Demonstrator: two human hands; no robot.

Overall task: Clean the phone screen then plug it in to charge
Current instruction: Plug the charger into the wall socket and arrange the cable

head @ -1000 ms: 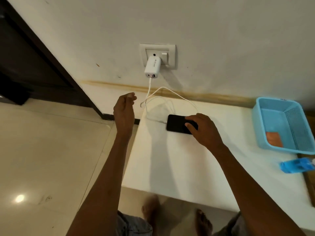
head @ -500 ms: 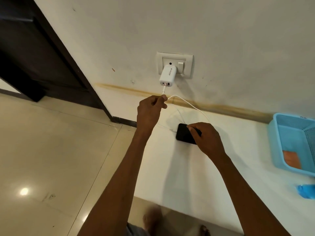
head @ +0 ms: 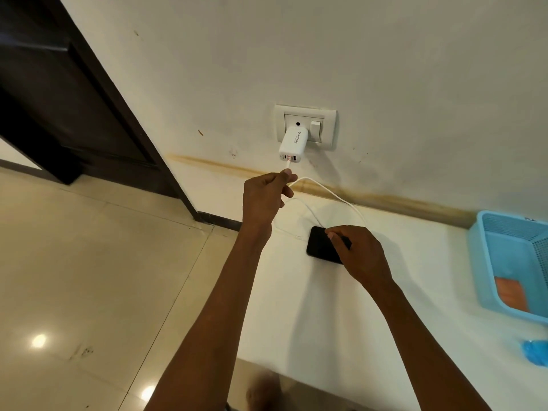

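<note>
Reaching toward the wall, we now have the left hand (head: 265, 197) raised to just below the white charger (head: 292, 143) at upper centre of the frame, where a second ago it hovered lower, open-fingered and clear of the cord. Its thumb and fingers are closed in a pinch on the white cable (head: 329, 191) right beneath the charger, the arm stretched out long from the lower edge of the frame. The charger sits in the wall socket (head: 305, 126), and the cable loops down from the pinch onto the white table (head: 341, 307).

Our right hand (head: 360, 256) rests where it did before, at centre frame, fingers curled down onto the near end of the black phone (head: 321, 244), which lies flat on the table below the socket. We cannot tell whether the plug is in the phone.

At the right edge of the frame a blue basket (head: 480, 262) holds an orange cloth (head: 511, 292). A blue object (head: 535, 351) lies just below the basket, blurred.
</note>
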